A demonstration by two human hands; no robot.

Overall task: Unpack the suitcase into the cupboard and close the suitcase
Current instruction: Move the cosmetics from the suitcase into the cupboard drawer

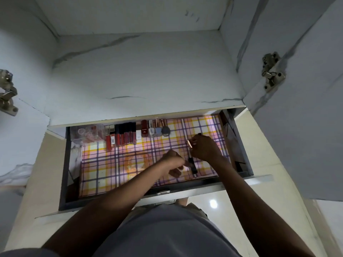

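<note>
Person: grey shirt (167, 232) fills the bottom edge, nearest the camera; both bare forearms reach forward over the drawer's front edge.
Cupboard: pale marbled shelf (141, 75) above the drawer, doors swung open at both sides, a metal hinge (272, 71) on the right door and another hinge (7, 93) on the left.
Drawer: pulled out, dark walls (64, 164), floor covered by a checked liner (111, 164) in yellow, pink and purple.
Clear box: a see-through box (87, 133) sits in the drawer's back left corner, pinkish round things inside, too blurred to name.
Row of cosmetics: red lip tubes (120, 136) stand side by side along the back edge just right of the clear box, then small nail polish bottles (157, 129) touching one another further right.
Left hand: left hand (174, 163) is over the liner near the front right, fingers curled, fingertips pinching the dark pencil-like stick.
Right hand: right hand (204, 149) is just beside the left, fingers curled, pinching a rose-gold tube (189, 144) at its far end.
Stick: the dark stick (193, 165) lies lengthwise between the two hands, its near end towards the front edge.
Suitcase: not visible in this view.
</note>
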